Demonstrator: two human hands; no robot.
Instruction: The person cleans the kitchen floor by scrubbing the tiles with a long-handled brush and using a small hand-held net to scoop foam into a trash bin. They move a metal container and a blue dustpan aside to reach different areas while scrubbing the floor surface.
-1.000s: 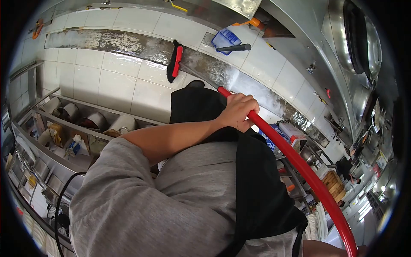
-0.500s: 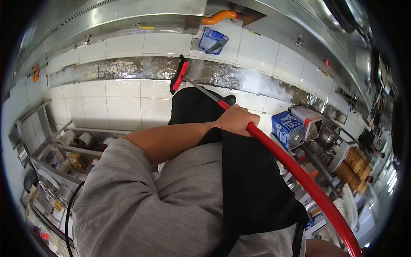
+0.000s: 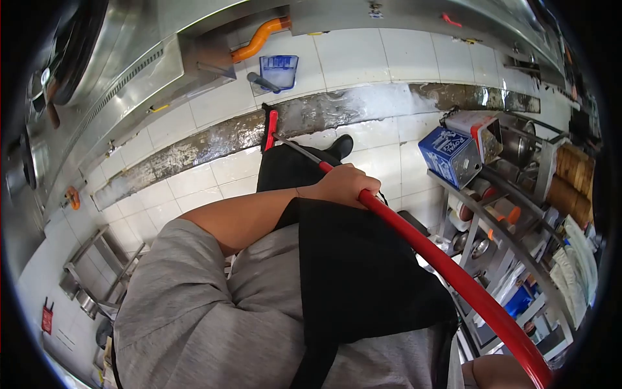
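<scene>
Here, brush (image 3: 269,129): its red-backed head rests on the wet grey channel (image 3: 363,107) that runs across the white floor tiles (image 3: 363,61), beside the steel cabinet base.
Handle (image 3: 447,269): a long red pole runs from the head up past the person's body to the lower right edge of the view.
Left hand (image 3: 343,185): closed around the handle just above its metal neck, arm crossing over the black apron (image 3: 359,279).
Right hand (image 3: 499,373): only a patch of skin shows at the bottom by the pole's upper end; whether it grips cannot be told.
Boot (image 3: 341,146): stands on the tiles just beside the channel.
Slip risk: the channel and nearby tiles look wet, so a hard push with the boot this close could probably cost footing.
Snag risk: a dustpan (image 3: 277,70) lies near, beyond the channel; a long stroke could likely knock it.
Rack risk: the wire shelf (image 3: 492,220) with a blue box (image 3: 448,154) and tins stands near the pole; a wide swing might strike it.
Grip risk: a wet handle could perhaps turn in the one hand seen holding it.
</scene>
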